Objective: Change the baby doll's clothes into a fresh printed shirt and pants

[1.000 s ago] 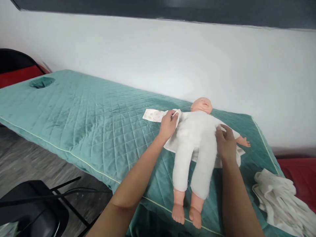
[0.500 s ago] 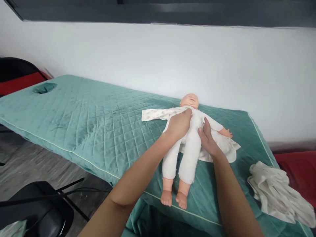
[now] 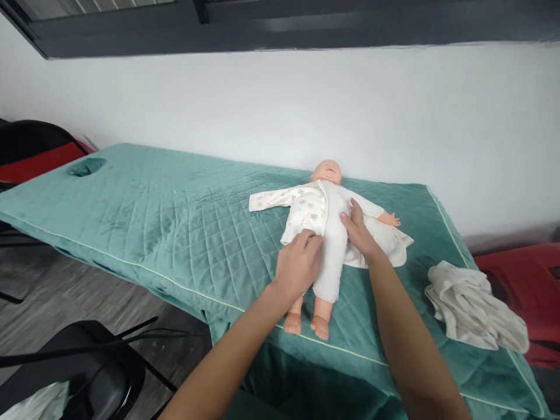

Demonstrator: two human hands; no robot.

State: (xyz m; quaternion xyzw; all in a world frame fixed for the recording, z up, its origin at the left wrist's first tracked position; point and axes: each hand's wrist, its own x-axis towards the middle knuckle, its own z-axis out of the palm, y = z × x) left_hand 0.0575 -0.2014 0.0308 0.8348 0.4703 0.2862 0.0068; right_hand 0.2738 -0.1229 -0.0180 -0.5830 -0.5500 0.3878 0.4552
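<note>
A baby doll [image 3: 335, 256] with a white cloth body lies on its back, head towards the wall and feet towards me. A patterned white baby shirt [image 3: 308, 207] covers its arm and chest on the left side of the view. The shirt's other half [image 3: 385, 242] is spread under the doll's right-hand side, where the arm is out of the sleeve. My left hand [image 3: 300, 262] is closed at the shirt's front lower edge, over the doll's hip. With thumb and fingers apart, my right hand [image 3: 361, 232] rests against the doll's side.
Green quilted cover [image 3: 196, 233] drapes the long bed, which has a hole [image 3: 86, 167] at its far left. Crumpled white cloth [image 3: 475, 306] lies by the right edge. Black chair [image 3: 79, 367] stands lower left; a red item [image 3: 525, 280] is at right.
My left hand has moved from the doll's upper chest down to its hip, and the shirt front now lies over the chest. My right hand stays at the doll's side. The view has shifted.
</note>
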